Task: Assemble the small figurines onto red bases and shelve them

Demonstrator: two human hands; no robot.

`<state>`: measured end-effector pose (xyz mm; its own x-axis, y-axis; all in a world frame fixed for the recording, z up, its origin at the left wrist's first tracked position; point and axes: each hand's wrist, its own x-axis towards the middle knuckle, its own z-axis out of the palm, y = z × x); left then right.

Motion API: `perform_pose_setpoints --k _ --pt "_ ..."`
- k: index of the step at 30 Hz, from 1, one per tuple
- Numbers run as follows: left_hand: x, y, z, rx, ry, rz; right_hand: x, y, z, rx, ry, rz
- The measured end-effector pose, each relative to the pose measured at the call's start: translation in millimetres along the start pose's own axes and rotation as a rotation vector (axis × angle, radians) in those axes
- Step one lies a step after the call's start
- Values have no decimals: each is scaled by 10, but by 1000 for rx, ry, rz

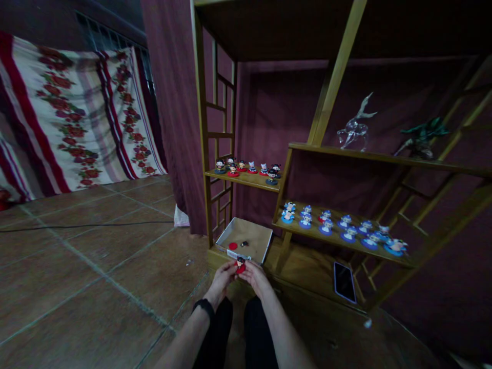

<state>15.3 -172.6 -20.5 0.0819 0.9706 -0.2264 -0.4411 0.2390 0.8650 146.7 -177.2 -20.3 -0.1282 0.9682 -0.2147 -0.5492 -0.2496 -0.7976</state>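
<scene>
Both my hands meet low in the middle of the view, just in front of a wooden shelf unit. My left hand (222, 279) and my right hand (254, 277) pinch a small figurine on a red base (240, 265) between their fingertips. My left wrist wears a black band. Just behind the figurine lies an open cardboard box (258, 237) holding a red disc (232, 245) and a small dark piece (244, 243).
The wooden shelf unit (246, 179) carries several red-based figurines (248, 168) on its left shelf and several blue-based ones (338, 226) lower right. A phone (344, 282) lies on the bottom board. A glass deer (355, 125) stands higher. Tiled floor and a cable lie to the left.
</scene>
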Motion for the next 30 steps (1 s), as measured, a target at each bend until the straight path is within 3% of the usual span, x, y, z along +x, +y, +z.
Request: perform_pose_setpoints --k 23,30 --pt "15 -48 17 66 14 4 95 6 -61 -83 97 124" --pt "15 -56 21 63 15 1 69 -3 -51 -68 61 112"
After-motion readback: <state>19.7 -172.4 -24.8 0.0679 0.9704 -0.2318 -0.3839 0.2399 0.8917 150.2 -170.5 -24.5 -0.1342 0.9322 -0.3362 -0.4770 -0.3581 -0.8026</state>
